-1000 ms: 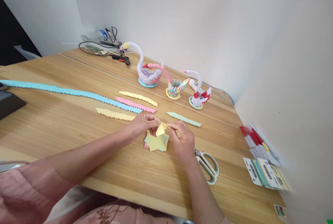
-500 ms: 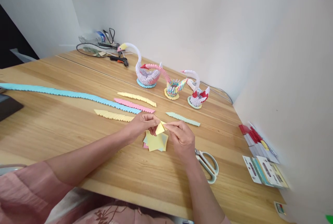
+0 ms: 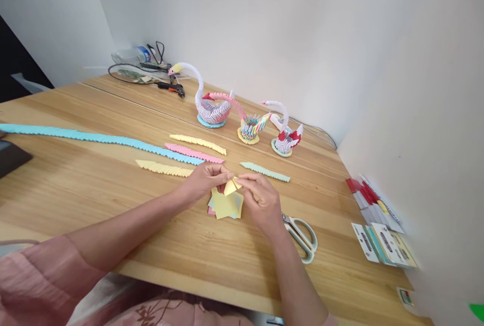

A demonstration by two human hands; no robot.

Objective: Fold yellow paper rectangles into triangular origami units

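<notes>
A small folded piece of yellow paper (image 3: 231, 187) is pinched between both hands above the wooden table. My left hand (image 3: 210, 179) grips its left side with thumb and fingers. On its right side, the thumb and fingertips of my right hand (image 3: 262, 200) hold the paper. Just below lies a small stack of square paper sheets (image 3: 226, 206), yellow on top, with light green, blue and pink edges showing. The scissors (image 3: 301, 237) rest to the right of my right forearm.
Long blue strip (image 3: 102, 138), yellow strip (image 3: 198, 143), pink strip (image 3: 194, 153) and green strip (image 3: 265, 171) lie around. Behind stand a white paper swan (image 3: 214, 113), a multicoloured one (image 3: 249, 128) and a red-white one (image 3: 285, 142). A glue gun (image 3: 172, 88) and paper packs (image 3: 383, 245) lie farther out.
The fingers of my right hand have shifted slightly on the folded yellow paper, and the paper's angle has changed a little. Both hands still hold it. The whole view has moved slightly.
</notes>
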